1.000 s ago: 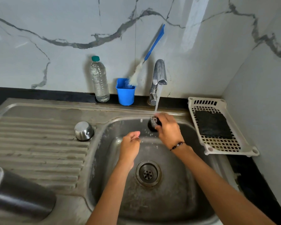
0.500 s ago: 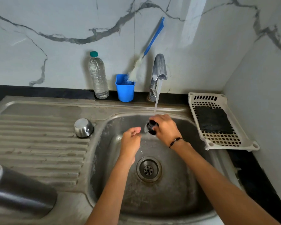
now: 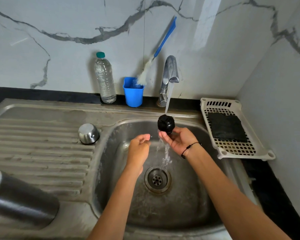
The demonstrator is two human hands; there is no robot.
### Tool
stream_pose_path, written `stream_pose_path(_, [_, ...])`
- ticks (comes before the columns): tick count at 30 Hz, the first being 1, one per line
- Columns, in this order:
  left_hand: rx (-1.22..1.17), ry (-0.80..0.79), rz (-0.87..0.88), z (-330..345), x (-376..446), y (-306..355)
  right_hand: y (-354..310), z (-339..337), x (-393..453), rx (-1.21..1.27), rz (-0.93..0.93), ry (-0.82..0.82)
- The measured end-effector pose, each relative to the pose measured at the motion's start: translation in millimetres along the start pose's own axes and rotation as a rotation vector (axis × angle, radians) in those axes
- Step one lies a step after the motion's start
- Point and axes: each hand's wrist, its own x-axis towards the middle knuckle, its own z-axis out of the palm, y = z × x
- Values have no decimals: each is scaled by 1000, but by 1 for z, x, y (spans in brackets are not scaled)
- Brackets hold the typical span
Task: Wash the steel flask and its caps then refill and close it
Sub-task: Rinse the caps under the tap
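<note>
**Wet plastic stopper being rinsed under the tap**

Water from the tap (image 3: 170,73) is running over the black inner cap (image 3: 166,124), which the right hand (image 3: 179,142) is holding up over the sink (image 3: 189,213), its fingers (image 3: 163,135) pinching the cap's narrow lower neck. The left hand (image 3: 139,148) is hovering just beside it, fingers loosely curled and holding nothing. The cap is looking small, light and rigid, but likely slick while wet, so gripping the ridged neck seems safer than the rounded top. The steel flask (image 3: 19,198) is lying on its side on the draining board; it is probably heavier and smooth, best grasped round the body. The steel outer cap (image 3: 88,133) is sitting upside down near the basin.
</note>
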Motion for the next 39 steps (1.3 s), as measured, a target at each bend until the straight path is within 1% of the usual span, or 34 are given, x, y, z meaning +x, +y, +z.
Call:
stream_pose_path(3, [-14,-7,-9,1,-2,0,2,2,2,23,33,-11])
stream_pose_path(5, [-9,-17,-6,1,-3,-1,2,3,0,-65,4,13])
stream_pose_path(6, [-11,-15,-6,0,-3,-1,2,5,1,-164,-52,34])
stream_pose_path(7, [-15,-11,-9,-1,-2,-2,2,6,1,-299,-131,65])
stream_pose_path(9, [-21,-7,-11,-2,1,-2,-1,9,2,-669,-336,125])
stream_pose_path(12, [-22,-9,-18,-2,4,-2,-12,11,1,-1286,-740,182])
stream_pose_path(13, [-25,-4,-20,-1,5,-2,-15,12,-2,-1421,-900,187])
stream_pose_path(15, [-29,6,-20,0,7,-1,-17,12,-4,-1554,-1205,138])
stream_pose_path(16, [-30,8,-20,0,8,-1,-16,10,-3,-1622,-1270,96])
stream_pose_path(17, [-32,8,-20,1,9,0,-15,9,-3,-1707,-1251,67])
stream_pose_path(18, [-33,7,-20,1,9,0,-14,8,-3,-1782,-1185,61])
stream_pose_path(19, [-32,8,-22,1,10,0,-14,7,-4,-1835,-1117,58])
stream_pose_path(20, [-30,9,-24,1,9,0,-15,5,-4,-1846,-1112,59])
stream_pose_path(23, [-28,11,-20,1,10,-1,-18,5,-9,-1728,-1324,64])
stream_pose_path(24, [-24,12,-19,1,10,-1,-19,6,-9,-1733,-1340,52])
stream_pose_path(27, [-16,6,-17,3,10,1,-20,8,-10,-1886,-1188,26])
stream_pose_path(31, [-9,5,-3,5,10,2,-21,9,-15,-1732,-1357,71])
stream_pose_path(32, [-13,7,-7,6,10,2,-21,11,-14,-1758,-1315,84])
stream_pose_path(34, [-22,7,-8,8,9,2,-19,9,-12,-1900,-1153,73])
stream_pose_path(35, [-18,2,-4,8,9,2,-18,7,-12,-1898,-1157,82])
stream_pose_path(38, [-13,-11,2,9,10,2,-19,7,-13,-1735,-1293,106])
stream_pose_path(39, [-19,-7,-1,9,10,2,-18,8,-12,-1752,-1265,101])
